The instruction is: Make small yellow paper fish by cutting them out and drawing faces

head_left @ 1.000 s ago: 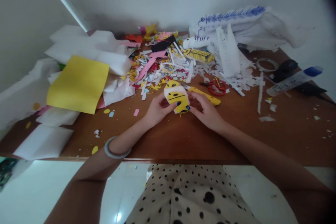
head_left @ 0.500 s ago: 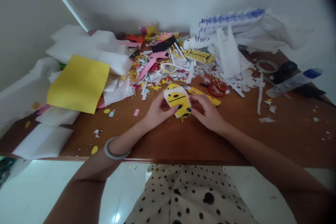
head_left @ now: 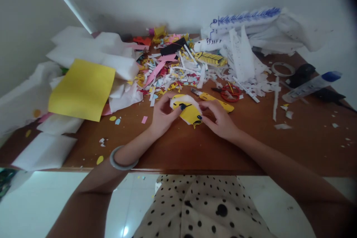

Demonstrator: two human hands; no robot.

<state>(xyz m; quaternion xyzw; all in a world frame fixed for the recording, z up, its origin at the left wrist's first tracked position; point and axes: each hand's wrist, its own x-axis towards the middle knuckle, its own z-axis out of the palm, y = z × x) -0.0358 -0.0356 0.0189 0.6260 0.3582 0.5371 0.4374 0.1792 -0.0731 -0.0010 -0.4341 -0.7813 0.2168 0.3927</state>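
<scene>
Both my hands hold a small yellow paper cutout [head_left: 189,113] with black lines and a white backing, just above the brown wooden table [head_left: 178,148]. My left hand [head_left: 163,115] grips its left side, thumb pressed on top of the yellow face. My right hand [head_left: 219,119] pinches its right lower edge. A yellow utility knife [head_left: 216,100] lies just behind my right hand, and red-handled scissors [head_left: 231,92] lie beyond it.
A heap of coloured paper scraps [head_left: 173,72] covers the table's middle back. A yellow sheet [head_left: 82,89] on white foam sheets [head_left: 92,50] sits left. White drawn-on paper [head_left: 251,33], a tape roll [head_left: 283,69] and a glue tube [head_left: 311,86] lie right.
The cutout has tilted down flatter toward the table, and my left thumb has slid up onto its face. My right hand stays at the lower right edge.
</scene>
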